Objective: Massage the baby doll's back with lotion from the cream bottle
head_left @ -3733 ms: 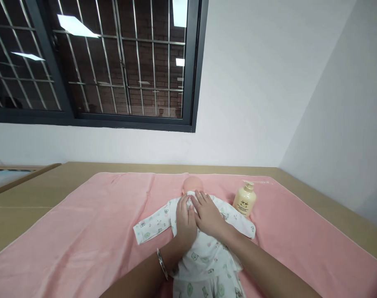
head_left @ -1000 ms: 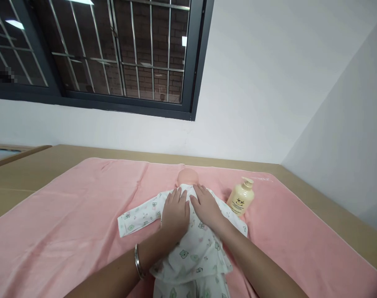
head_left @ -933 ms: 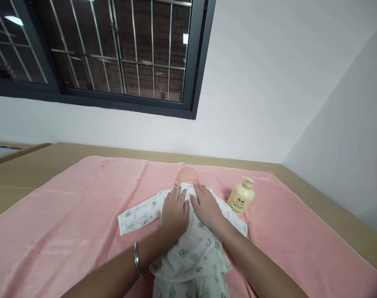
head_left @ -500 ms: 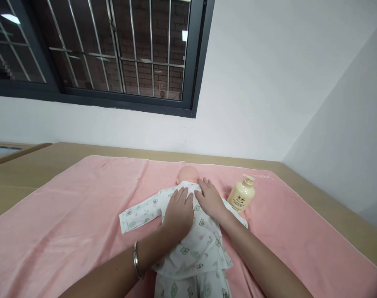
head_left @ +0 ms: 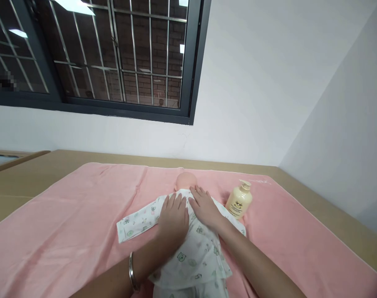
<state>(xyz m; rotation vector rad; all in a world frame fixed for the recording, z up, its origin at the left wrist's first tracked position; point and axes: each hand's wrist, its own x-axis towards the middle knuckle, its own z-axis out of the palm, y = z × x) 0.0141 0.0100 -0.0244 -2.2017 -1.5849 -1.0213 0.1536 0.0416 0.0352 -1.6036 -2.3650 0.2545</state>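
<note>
A baby doll point(head_left: 186, 181) lies with the back of its bald head showing, dressed in a white printed top point(head_left: 194, 256) and matching trousers point(head_left: 194, 291). My left hand point(head_left: 173, 219) rests flat on the left of its upper back, fingers stretched toward the head; a silver bangle point(head_left: 132, 271) circles that wrist. On the right of the upper back lies my right hand point(head_left: 205, 207), its fingers spread and close to the neck. The doll's left-side sleeve point(head_left: 137, 221) stretches out on the cloth. My right forearm covers part of the other sleeve.
A cream pump bottle point(head_left: 239, 200) stands just right of the doll. Beneath everything spreads a pink cloth point(head_left: 83, 219) on a wooden surface point(head_left: 30, 182). A white wall point(head_left: 253, 82) and a barred window point(head_left: 123, 54) rise behind.
The view has tilted up slightly, so the doll and bottle sit lower. My left hand has shifted slightly left on the doll's back; the right hand stays near the neck.
</note>
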